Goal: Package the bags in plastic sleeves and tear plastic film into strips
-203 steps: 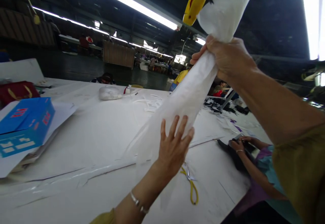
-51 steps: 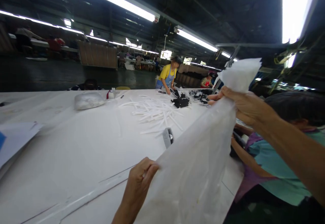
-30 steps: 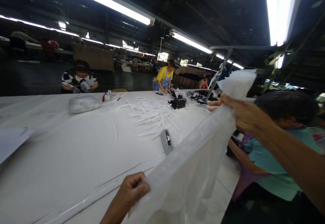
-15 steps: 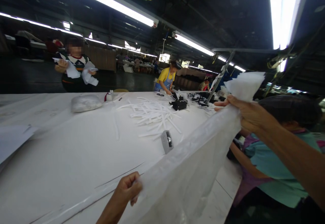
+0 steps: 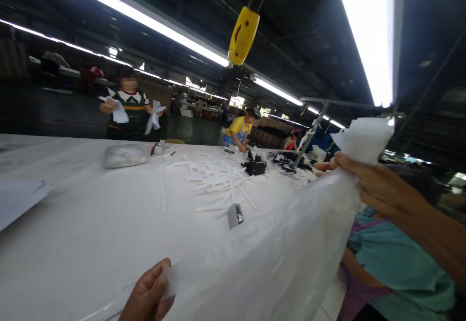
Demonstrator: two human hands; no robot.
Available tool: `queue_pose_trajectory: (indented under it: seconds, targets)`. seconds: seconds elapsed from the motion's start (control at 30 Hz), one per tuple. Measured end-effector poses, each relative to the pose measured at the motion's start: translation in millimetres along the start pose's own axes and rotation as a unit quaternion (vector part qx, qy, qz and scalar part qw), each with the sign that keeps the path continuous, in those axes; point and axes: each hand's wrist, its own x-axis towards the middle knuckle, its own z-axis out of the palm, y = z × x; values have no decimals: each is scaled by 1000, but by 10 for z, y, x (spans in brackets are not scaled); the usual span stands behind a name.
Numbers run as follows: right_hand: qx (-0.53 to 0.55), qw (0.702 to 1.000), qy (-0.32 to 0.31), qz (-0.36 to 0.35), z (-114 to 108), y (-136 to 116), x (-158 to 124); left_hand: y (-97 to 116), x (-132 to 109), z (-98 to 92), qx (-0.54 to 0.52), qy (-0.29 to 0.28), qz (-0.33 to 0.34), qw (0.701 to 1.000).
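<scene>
A large translucent plastic bag (image 5: 276, 258) is stretched between my two hands above the near side of the white table. My left hand (image 5: 151, 289), low in the view, pinches one corner of it. At the upper right, my right hand (image 5: 367, 185) grips the other end, with a bunched part of white sheet (image 5: 366, 139) sticking up past the fingers. Some of that hand's fingers reach out beyond the edge. Just behind the bag's upper edge, a small grey tape dispenser-like block (image 5: 235, 215) sits on the table.
White strips (image 5: 214, 177) lie heaped mid-table, with black pieces (image 5: 254, 167) behind them. A filled plastic bag (image 5: 124, 156) rests at the far left. A person in teal (image 5: 407, 262) sits close on my right. Overhead hangs a yellow control box (image 5: 243, 35).
My left hand has moved left and down, while my right has shifted slightly right and down. The bag now looks fuller and looser. My view has tilted upward, showing more of the yellow box.
</scene>
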Motion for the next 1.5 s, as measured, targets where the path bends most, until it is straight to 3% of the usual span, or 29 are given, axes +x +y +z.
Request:
queue_pose_trajectory:
  seconds: [0.23, 0.47, 0.67, 0.87, 1.03, 1.2, 1.37, 1.5]
  targets:
    - [-37, 999, -33, -19, 74, 100, 42, 18, -105, -6, 7, -27, 90, 996]
    - [-16, 995, -91, -27, 279, 83, 34, 103, -363, -225, -81, -16, 118, 990]
    - [-36, 989, -128, -72, 380, -14, 68, 56, -454, -247, -138, 8, 135, 981]
    - [-28, 989, -124, -81, 426, -51, 130, -88, -455, -306, -93, 3, 127, 988]
    - [13, 988, -126, -84, 504, -28, 81, -276, -600, -322, 87, -30, 114, 989]
    - [21, 992, -110, -55, 607, -96, 24, -471, -669, -194, 160, -99, 48, 981]
    - [30, 986, -146, -80, 662, -243, 0, -561, -605, -45, 160, -165, 34, 973]
    - [24, 983, -146, -109, 682, -334, -24, -486, -573, 76, 228, -174, 64, 956]
